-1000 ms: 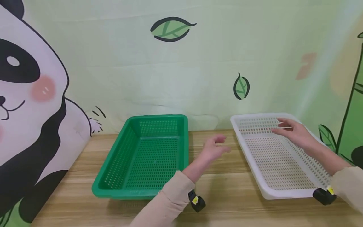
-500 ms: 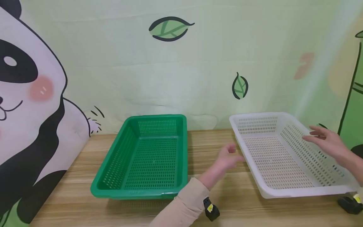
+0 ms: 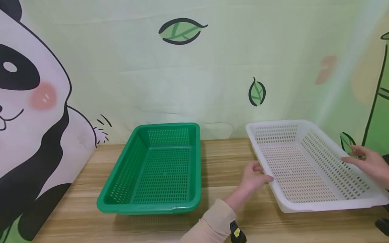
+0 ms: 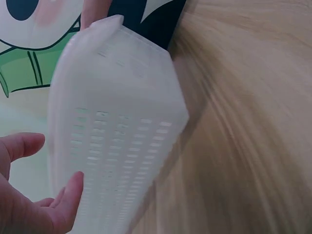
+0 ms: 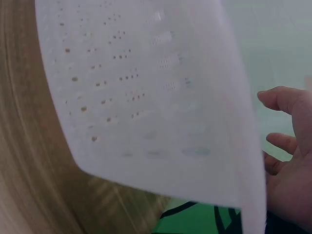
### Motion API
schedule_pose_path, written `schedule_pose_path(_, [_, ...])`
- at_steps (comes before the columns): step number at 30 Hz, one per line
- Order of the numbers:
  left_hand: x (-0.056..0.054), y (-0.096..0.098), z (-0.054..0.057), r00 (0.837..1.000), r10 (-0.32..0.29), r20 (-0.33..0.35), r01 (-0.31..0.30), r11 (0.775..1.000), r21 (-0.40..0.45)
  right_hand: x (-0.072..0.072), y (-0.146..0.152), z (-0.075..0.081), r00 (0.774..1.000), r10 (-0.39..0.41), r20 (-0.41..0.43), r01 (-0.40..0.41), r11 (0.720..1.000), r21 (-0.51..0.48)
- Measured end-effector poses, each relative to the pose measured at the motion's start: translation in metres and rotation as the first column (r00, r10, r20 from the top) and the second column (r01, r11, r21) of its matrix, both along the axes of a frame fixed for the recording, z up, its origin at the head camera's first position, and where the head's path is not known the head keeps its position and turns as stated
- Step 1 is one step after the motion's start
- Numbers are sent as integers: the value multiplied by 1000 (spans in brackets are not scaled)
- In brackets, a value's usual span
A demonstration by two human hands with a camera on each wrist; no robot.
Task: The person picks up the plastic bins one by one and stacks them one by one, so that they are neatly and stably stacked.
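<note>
A white perforated plastic basket [image 3: 299, 206] sits on the wooden table at the right in the head view. My left hand [image 3: 253, 177] is at its left rim, thumb over or against the edge and fingers beside the outer wall. In the left wrist view a gap shows between that thumb and the fingers [image 4: 73, 195], with the rim ahead of them. My right hand [image 3: 369, 163] hovers at the right rim, its thumb near the edge; the right wrist view shows its fingers [image 5: 282, 142] loosely bent and not closed round the rim. Whether either hand touches the basket, I cannot tell.
A green perforated basket [image 3: 152, 207] stands to the left on the wooden table [image 3: 225, 152], with nothing seen inside. Behind the table hangs a pale green cloth [image 3: 127, 67] printed with a panda and leaves.
My left hand has moved right, from between the baskets to the white basket's left rim. My right hand has moved right and down, from above the white basket to its right rim.
</note>
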State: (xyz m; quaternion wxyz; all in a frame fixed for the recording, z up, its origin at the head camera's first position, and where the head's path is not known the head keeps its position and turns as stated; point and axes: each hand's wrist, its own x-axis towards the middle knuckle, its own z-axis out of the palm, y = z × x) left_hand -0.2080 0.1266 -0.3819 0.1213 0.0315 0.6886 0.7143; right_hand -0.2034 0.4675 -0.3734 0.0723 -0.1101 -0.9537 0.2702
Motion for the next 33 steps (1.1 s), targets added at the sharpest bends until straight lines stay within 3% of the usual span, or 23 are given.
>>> schedule_pose_path(5, [2,4,-4,1000,-7,14,7,1000,22,4,7,-6,1000,-6,11,6,1000,19])
schedule_pose_path(18, [3,7,-5,1000,-5,28,3,997,74,2,14,-20,998,-30,-53,31,999,11])
schedule_pose_path(33, [4,5,3,1000,5,19,-5,1000,22,3,10,-13,1000,-15,-18,15,999,-34])
